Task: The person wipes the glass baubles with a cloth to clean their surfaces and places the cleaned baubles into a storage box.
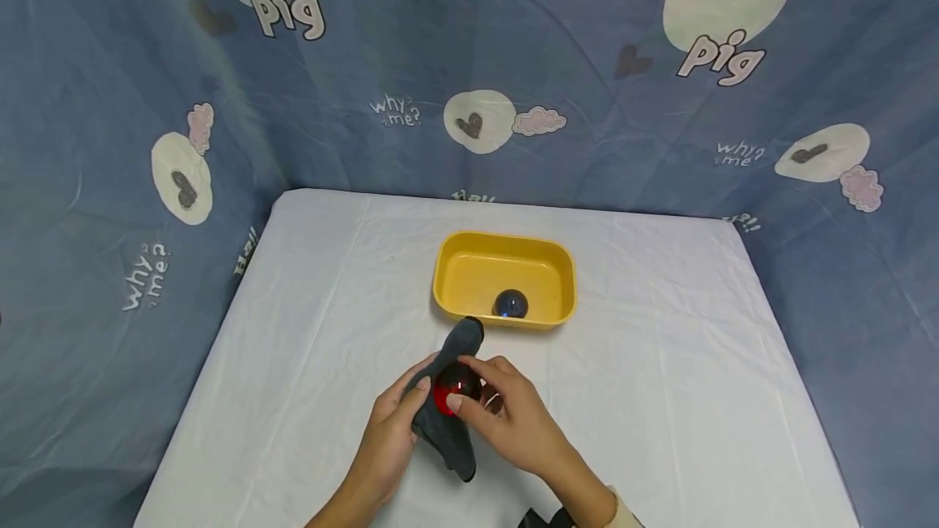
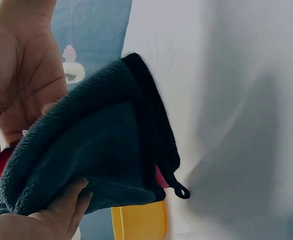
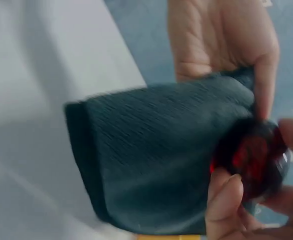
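Note:
A dark green-grey cloth [image 1: 447,434] with a black edge and a small hanging loop is gripped by my left hand [image 1: 394,430], thumb on top and fingers behind. My right hand [image 1: 517,414] pinches a shiny red and dark ball [image 1: 456,385] between thumb and fingers, against the cloth's near face. In the right wrist view the glassy red ball [image 3: 251,157] touches the folded cloth [image 3: 156,150]. From the left wrist side, the cloth [image 2: 101,145] hides most of the ball. Both hands are above the white table, in front of the yellow tray [image 1: 506,244].
Inside the yellow tray, near its front wall, lies a dark blue shiny ball [image 1: 511,303]. White cloth covers the table [image 1: 660,365]. A blue printed curtain [image 1: 352,63] stands behind and at both sides. Something black [image 1: 546,518] shows at the bottom edge by the right forearm.

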`<state>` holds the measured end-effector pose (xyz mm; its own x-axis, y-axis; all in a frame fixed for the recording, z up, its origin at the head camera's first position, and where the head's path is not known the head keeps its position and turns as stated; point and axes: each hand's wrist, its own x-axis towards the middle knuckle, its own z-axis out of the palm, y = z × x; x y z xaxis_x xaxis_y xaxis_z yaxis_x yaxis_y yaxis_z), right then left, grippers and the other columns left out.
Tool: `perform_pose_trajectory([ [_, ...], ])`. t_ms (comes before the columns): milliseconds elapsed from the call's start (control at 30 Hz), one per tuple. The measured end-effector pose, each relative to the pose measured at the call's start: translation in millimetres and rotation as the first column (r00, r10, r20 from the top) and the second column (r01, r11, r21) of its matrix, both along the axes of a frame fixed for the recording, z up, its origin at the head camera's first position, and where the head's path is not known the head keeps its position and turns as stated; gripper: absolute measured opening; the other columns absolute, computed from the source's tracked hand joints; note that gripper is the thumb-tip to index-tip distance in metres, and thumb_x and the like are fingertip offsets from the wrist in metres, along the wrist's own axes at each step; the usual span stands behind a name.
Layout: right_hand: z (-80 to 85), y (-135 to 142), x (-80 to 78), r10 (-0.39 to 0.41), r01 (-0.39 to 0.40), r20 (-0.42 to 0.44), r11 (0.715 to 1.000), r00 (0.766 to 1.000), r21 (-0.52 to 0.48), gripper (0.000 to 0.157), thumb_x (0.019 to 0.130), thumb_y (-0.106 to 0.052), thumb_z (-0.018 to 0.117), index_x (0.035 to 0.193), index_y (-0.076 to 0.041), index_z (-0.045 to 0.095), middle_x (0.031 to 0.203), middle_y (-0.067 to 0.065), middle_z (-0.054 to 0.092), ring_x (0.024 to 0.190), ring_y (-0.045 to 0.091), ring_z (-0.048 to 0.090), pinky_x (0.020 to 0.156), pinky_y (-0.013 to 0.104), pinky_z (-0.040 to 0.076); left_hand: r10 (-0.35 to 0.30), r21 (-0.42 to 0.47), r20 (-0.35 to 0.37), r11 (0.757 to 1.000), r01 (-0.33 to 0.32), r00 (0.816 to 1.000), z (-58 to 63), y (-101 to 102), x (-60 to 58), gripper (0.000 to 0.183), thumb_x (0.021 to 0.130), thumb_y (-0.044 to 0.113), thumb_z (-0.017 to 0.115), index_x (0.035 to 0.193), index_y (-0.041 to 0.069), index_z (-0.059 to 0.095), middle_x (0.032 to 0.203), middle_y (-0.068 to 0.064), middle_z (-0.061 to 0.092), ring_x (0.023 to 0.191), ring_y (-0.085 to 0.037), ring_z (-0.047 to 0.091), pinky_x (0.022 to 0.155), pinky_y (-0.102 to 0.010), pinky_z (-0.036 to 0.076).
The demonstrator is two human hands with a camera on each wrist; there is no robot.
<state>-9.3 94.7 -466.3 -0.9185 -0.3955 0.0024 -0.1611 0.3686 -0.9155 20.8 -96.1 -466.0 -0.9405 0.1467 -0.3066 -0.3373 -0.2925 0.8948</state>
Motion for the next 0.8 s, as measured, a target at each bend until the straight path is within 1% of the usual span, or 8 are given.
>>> perform_pose_trajectory([
  [100,-0.8,-5,4.1,-0.056,0.057,-0.054,0.998,0.997,0.003,0.064,0.102,-0.041,0.069,0.153,-0.006,0.052,0.117,-0.002,0.062,0.087,0.010,0.063,0.074,0.028,0.059,0.008,0.044,-0.009,0.999,-0.008,1.000,0.4,2,-1.3,0.054,0.114,0.030,0.046,0.158,-0.001,0.039,0.163,-0.018,0.037,0.147,-0.032,0.040,0.107,-0.030,0.049],
  [233,-5.2,-11,11.8,-0.126,0.122,-0.189,0.992,0.974,-0.032,0.075,0.097,-0.037,0.078,0.157,-0.009,0.043,0.136,0.004,0.056,0.093,0.012,0.062,0.071,0.025,0.058,0.019,0.096,-0.018,0.995,-0.018,1.000,0.9,3,-4.3,0.058,0.114,0.030,0.045,0.159,-0.004,0.032,0.165,-0.020,0.032,0.149,-0.031,0.038,0.109,-0.029,0.047],
  [333,-10.4,-14,14.9,-0.130,0.120,-0.300,0.991,0.945,-0.051,0.076,0.092,-0.025,0.085,0.154,-0.008,0.043,0.142,0.006,0.053,0.097,0.014,0.060,0.069,0.024,0.057,0.032,0.111,-0.025,0.993,-0.029,0.999,1.1,2,-5.3,0.059,0.114,0.029,0.045,0.160,-0.005,0.030,0.165,-0.022,0.032,0.148,-0.030,0.039,0.109,-0.030,0.047],
  [433,-15.6,-15,15.3,-0.122,0.105,-0.395,0.992,0.911,-0.063,0.073,0.092,-0.013,0.084,0.152,-0.003,0.044,0.143,0.009,0.054,0.100,0.015,0.060,0.070,0.022,0.056,0.046,0.117,-0.037,0.992,-0.041,0.998,1.7,2,-5.5,0.057,0.114,0.027,0.045,0.159,-0.005,0.032,0.163,-0.023,0.034,0.146,-0.029,0.042,0.108,-0.031,0.048],
  [500,-17.8,-16,14.8,-0.121,0.099,-0.440,0.992,0.890,-0.072,0.071,0.091,-0.009,0.083,0.151,-0.001,0.046,0.144,0.011,0.055,0.099,0.016,0.060,0.070,0.022,0.056,0.044,0.114,-0.041,0.993,-0.039,0.998,2.0,1,-5.6,0.057,0.114,0.027,0.045,0.159,-0.004,0.032,0.163,-0.022,0.035,0.145,-0.028,0.043,0.108,-0.031,0.048],
  [567,-18.8,-16,13.9,-0.119,0.095,-0.461,0.993,0.879,-0.075,0.068,0.092,-0.009,0.082,0.150,-0.002,0.048,0.144,0.011,0.056,0.099,0.016,0.060,0.070,0.020,0.055,0.042,0.104,-0.042,0.994,-0.037,0.998,2.3,1,-5.6,0.056,0.114,0.027,0.045,0.160,-0.004,0.032,0.163,-0.022,0.034,0.146,-0.028,0.042,0.108,-0.031,0.048],
  [700,-17.4,-15,11.3,-0.100,0.079,-0.448,0.995,0.888,-0.066,0.061,0.097,-0.017,0.079,0.150,-0.006,0.052,0.137,0.008,0.060,0.095,0.014,0.062,0.068,0.019,0.055,0.041,0.076,-0.048,0.996,-0.037,0.998,2.8,0,-5.7,0.055,0.115,0.026,0.044,0.160,-0.002,0.033,0.164,-0.020,0.033,0.147,-0.030,0.040,0.109,-0.031,0.047],
  [800,-15.2,-13,8.5,-0.086,0.070,-0.365,0.996,0.927,-0.059,0.057,0.099,-0.025,0.077,0.148,-0.007,0.055,0.125,0.003,0.064,0.090,0.012,0.062,0.067,0.021,0.057,0.035,0.049,-0.054,0.998,-0.033,0.998,2.5,-1,-5.6,0.053,0.115,0.027,0.044,0.159,-0.001,0.036,0.164,-0.018,0.034,0.148,-0.031,0.038,0.110,-0.030,0.046],
])
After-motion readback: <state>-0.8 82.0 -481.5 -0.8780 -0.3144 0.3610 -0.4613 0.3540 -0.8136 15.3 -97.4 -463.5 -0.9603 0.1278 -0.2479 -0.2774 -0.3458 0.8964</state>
